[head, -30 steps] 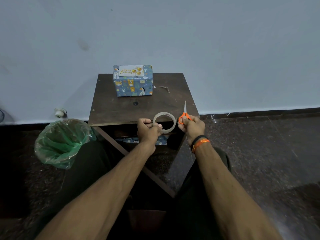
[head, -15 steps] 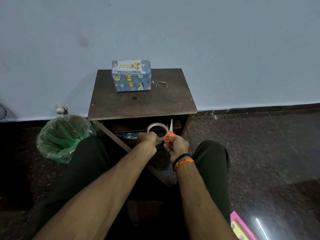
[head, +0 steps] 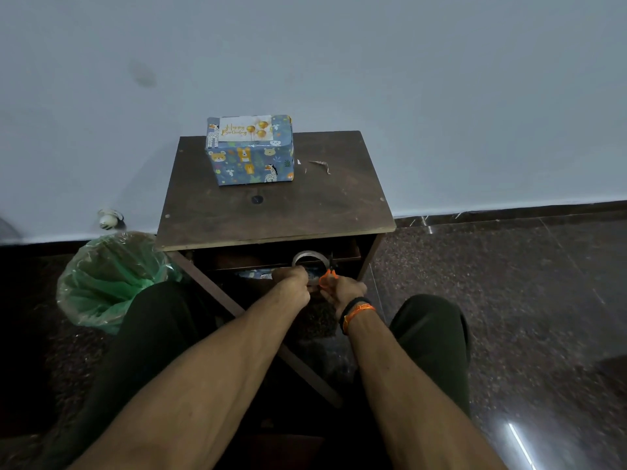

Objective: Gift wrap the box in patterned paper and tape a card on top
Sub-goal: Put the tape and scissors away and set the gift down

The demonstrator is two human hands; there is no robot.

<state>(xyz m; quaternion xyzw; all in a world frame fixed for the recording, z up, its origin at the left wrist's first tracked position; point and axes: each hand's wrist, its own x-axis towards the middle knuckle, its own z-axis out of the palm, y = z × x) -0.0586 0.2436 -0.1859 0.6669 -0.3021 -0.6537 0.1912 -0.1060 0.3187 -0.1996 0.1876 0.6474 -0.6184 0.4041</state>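
Wrapped box [head: 250, 161] stands at upper centre of the frame on the table [head: 339, 205], rear left, with the card [head: 245, 128] on its top face. Below the table's front edge, the left hand [head: 292, 283] grips the tape roll [head: 310, 261]; the right hand [head: 343, 290] holds orange scissors [head: 328, 275]. A green-lined bin [head: 108, 279] sits at left.

Left hand [head: 292, 281] grips tape roll [head: 310, 261] — right hand [head: 342, 290], scissors [head: 327, 277].
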